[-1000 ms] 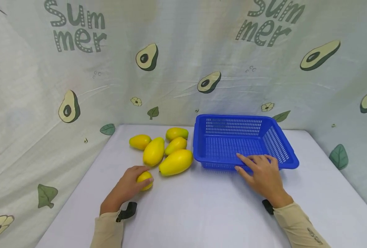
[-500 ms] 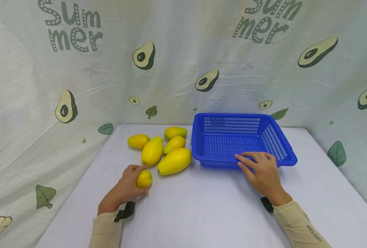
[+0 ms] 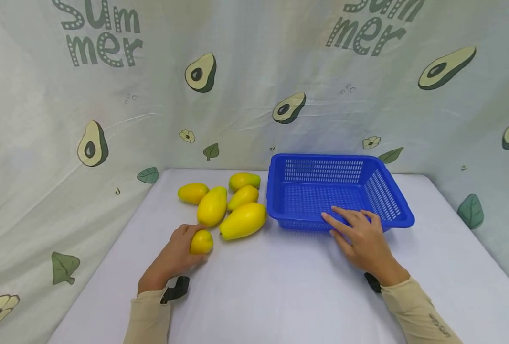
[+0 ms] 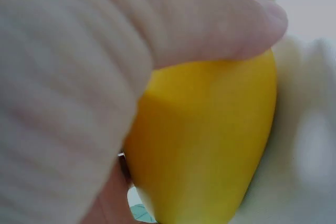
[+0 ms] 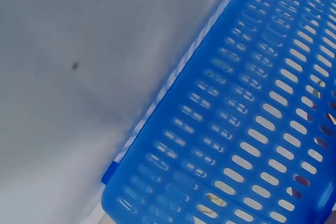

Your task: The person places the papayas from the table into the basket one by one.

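Thumb [image 4: 226, 27] had just slid off the front of the fruit [image 3: 201, 242], so I'd guess my left hand [image 3: 178, 253] clasped it better. It sat left of the basket [image 3: 319, 191]; my right hand [image 3: 366, 243], well apart, gripped the near rim [image 3: 299, 221].

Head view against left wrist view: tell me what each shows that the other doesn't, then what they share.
Only the head view shows the blue basket, the right hand at its near rim, and the whole group of five unheld yellow fruits.

Only the left wrist view shows, close up, the side of the held yellow fruit that the left hand hides from the head camera.

Both show that hand gripping the fruit.
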The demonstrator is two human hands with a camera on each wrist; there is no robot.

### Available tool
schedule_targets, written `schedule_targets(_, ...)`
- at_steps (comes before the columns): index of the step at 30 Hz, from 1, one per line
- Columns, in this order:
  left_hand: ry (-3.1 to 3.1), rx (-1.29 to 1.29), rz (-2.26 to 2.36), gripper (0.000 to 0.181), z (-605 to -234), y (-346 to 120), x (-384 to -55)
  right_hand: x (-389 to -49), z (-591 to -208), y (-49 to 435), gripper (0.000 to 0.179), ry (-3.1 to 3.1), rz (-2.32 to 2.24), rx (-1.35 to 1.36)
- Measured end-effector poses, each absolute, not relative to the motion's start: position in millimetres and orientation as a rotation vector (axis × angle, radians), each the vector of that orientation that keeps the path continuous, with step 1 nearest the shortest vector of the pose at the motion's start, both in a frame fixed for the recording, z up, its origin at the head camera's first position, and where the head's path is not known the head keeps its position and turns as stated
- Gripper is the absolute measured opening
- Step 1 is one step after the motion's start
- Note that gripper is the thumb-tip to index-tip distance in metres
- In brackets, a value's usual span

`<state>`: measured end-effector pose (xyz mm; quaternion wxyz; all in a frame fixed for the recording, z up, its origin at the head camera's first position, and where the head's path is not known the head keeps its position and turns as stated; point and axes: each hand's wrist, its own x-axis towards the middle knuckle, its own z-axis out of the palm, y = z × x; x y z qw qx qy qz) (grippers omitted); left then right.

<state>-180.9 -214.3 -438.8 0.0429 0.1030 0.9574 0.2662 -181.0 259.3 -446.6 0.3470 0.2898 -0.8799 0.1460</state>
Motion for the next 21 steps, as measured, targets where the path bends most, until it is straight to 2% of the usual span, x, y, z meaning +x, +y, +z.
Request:
schedule_targets(8, 2.906, 0.300, 0.854, 0.078, -440.6, -214.4, -186.1, -180.6, -446.6, 260.2, 0.041, -2.285, 0.367, 0.741)
schedule_targets(16, 2.956, 0.302, 0.881, 0.079, -441.6, -214.2, -186.5, -181.0, -447.5, 261.4, 0.050, -2.310, 0.359, 0.728)
schedule_targets(21, 2.997, 0.272, 0.833, 0.082, -438.8, -214.0, -184.7, -180.6, -448.3, 261.7, 0.048, -2.323, 0.360, 0.720)
